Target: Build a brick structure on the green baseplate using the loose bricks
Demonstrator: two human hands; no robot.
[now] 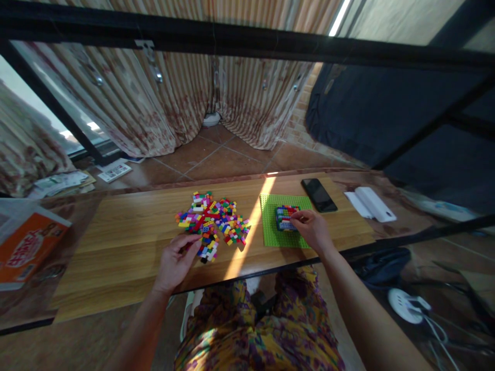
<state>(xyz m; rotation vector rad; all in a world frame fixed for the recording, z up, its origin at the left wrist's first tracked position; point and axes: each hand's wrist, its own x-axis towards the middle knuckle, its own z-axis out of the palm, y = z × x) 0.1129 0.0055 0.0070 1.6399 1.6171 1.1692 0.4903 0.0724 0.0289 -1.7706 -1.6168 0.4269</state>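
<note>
A loose heap of small multicoloured toy bricks (228,219) is spread over the wooden table. My left hand (176,262) is at the heap's near left edge, its thumb and forefinger pinched together; whatever is between them is too small to tell. On a green studded baseplate (270,234) stands a low rectangular block of built-up bricks (284,222) in rows of several colours. My right hand (311,229) reaches over the plate from the right. Its fingertips are closed at the block's right side and touch it, hiding what they may hold.
A black phone (319,195) lies just beyond the baseplate's right corner. A white object (373,204) rests farther right. An orange and white box (29,247) is at the far left. A dark metal bar (247,44) crosses above, and a white power strip (405,305) sits low right.
</note>
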